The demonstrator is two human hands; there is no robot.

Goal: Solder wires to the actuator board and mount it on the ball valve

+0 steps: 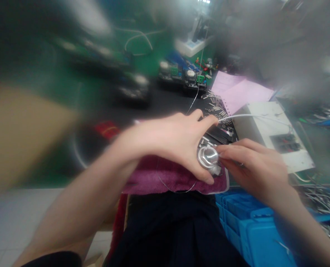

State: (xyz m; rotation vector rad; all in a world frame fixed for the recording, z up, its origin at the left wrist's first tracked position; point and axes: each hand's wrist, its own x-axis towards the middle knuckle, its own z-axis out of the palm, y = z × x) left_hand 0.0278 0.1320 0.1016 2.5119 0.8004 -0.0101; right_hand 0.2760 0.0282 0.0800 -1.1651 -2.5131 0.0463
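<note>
A round silvery metal part (208,155) with a ring-like rim sits on the front of a small assembly over a purple towel (167,176). My left hand (176,135) curves around it, thumb at the near side and fingers at the far side, gripping the assembly. At the part's right edge, my right hand (255,167) has its thumb and fingertips pinched together; whatever lies between them is hidden. Black pieces (220,134) show just behind the metal part. A thin wire (198,87) runs up from behind my left hand.
Loose small metal pins and rings (216,105) are scattered beyond my hands, beside pink paper sheets (241,89). A white box (278,129) with a cable stands at right. Circuit modules (195,79) sit farther back. Blue bins (245,218) stand below the table edge.
</note>
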